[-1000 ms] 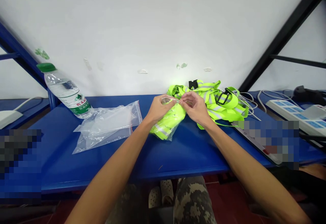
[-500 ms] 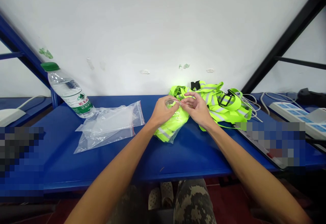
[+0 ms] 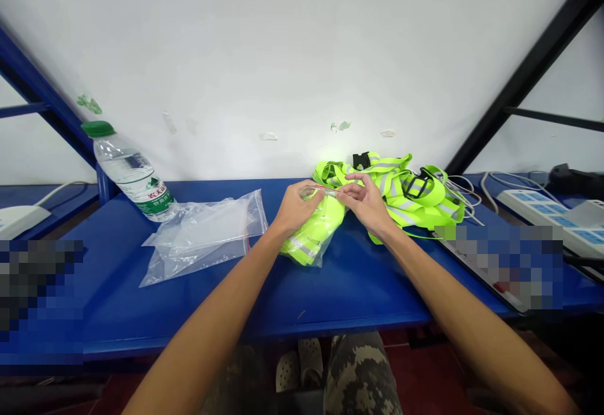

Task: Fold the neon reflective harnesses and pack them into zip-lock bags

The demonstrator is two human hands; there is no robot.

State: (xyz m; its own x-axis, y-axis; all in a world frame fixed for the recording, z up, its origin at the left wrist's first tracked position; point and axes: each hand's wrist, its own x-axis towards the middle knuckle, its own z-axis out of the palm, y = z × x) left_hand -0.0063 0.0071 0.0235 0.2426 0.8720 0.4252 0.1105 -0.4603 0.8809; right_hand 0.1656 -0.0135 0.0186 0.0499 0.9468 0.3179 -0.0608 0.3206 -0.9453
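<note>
Between my hands is a clear zip-lock bag [image 3: 315, 256] with a folded neon-yellow reflective strap or vest [image 3: 321, 223] inside it. My left hand [image 3: 298, 206] grips the bag's upper edge at the left, thumb on top. At the right end of that edge, my right hand [image 3: 365, 202] pinches the red-lined seal between thumb and fingers, its other fingers partly raised. Behind and right of my right hand lies a heap of more neon-yellow reflective straps [image 3: 401, 185] with black buckles. Flat plastic zip-lock bags [image 3: 207, 229] lie in a pile left of my left arm.
A water bottle [image 3: 136, 176] with a green cap stands at the back left of the blue table [image 3: 189, 314]. A white power strip [image 3: 547, 214] and cables are at the right. Blurred-out items lie at both sides, and a white wall rises behind.
My right thumb and fingers have shifted slightly along the bag's top edge, which now looks flatter and straighter. The bag has tilted a little to the left. The view has moved slightly.
</note>
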